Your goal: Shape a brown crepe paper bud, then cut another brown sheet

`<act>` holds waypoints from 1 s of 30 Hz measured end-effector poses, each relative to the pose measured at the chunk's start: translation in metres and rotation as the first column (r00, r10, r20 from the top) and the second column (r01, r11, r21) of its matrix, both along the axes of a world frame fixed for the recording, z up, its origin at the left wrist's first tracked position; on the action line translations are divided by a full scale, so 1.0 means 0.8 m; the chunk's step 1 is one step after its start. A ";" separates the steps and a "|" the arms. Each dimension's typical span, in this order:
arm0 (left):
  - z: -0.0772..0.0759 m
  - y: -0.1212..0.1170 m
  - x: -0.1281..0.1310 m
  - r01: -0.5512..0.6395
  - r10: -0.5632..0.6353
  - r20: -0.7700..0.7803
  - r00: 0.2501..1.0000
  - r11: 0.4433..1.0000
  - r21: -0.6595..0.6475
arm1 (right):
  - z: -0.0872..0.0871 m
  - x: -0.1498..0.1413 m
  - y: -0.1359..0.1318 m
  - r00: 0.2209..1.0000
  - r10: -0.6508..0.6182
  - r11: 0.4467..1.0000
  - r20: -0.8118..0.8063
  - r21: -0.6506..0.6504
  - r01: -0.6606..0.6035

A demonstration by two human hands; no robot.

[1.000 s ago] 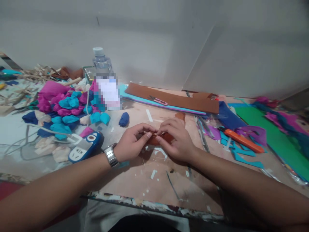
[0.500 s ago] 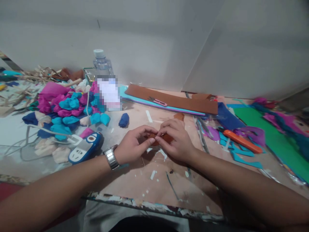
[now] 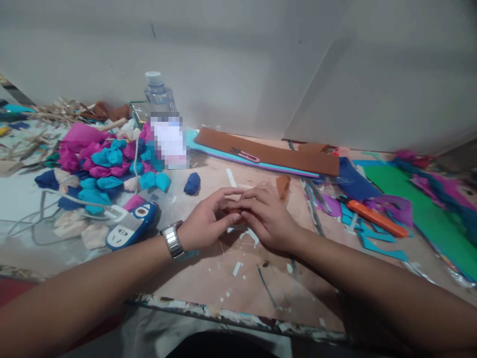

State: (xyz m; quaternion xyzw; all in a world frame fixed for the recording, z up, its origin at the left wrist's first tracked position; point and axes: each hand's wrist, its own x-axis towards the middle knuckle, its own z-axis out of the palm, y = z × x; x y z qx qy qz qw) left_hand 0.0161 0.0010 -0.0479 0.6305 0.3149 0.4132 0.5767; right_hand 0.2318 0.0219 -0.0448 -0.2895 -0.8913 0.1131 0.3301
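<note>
Close together over the table's middle, my left hand (image 3: 208, 219) and my right hand (image 3: 270, 214) are both closed on a small brown crepe paper piece (image 3: 238, 222). My fingers cover most of it. The left thumb presses from the near side, and the right fingers lie over the top. A silver watch (image 3: 172, 240) circles my left wrist. Beyond my right hand lies a brown paper scrap (image 3: 283, 186). A crumpled blue paper ball (image 3: 192, 184) sits past my left hand.
Pink, blue and cream paper balls (image 3: 108, 156) pile up at left beside a blue-white power strip (image 3: 132, 226). Behind stand a bottle (image 3: 159, 94) and a blurred phone (image 3: 169, 141). Folded brown paper (image 3: 268, 149) bears a pink cutter (image 3: 244, 155). An orange utility knife (image 3: 378, 219) lies right.
My right fingers have closed further over the brown paper, which shows less than before. More of the scrap behind my right hand is visible. The view has shifted slightly.
</note>
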 end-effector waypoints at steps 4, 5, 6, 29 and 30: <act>0.004 0.000 0.001 0.013 -0.013 -0.011 1.000 0.999 -0.029 | 0.000 0.000 -0.001 1.000 0.005 0.999 -0.020 -0.045 -0.006; 0.004 0.001 0.001 0.020 -0.020 -0.009 1.000 0.999 -0.032 | 0.000 0.000 -0.002 1.000 0.000 0.999 -0.025 -0.052 -0.001; 0.003 0.002 0.001 0.024 -0.024 -0.011 1.000 0.999 -0.034 | 0.000 0.000 -0.002 1.000 -0.004 0.999 -0.030 -0.054 0.003; 0.003 -0.003 0.000 -0.124 0.128 -0.056 0.990 0.990 0.074 | 0.000 0.000 -0.001 0.998 -0.025 1.000 -0.057 0.008 0.026; 0.003 -0.003 0.000 -0.122 0.126 -0.048 0.991 0.990 0.067 | -0.001 0.000 -0.001 0.998 -0.026 1.000 -0.056 0.014 0.027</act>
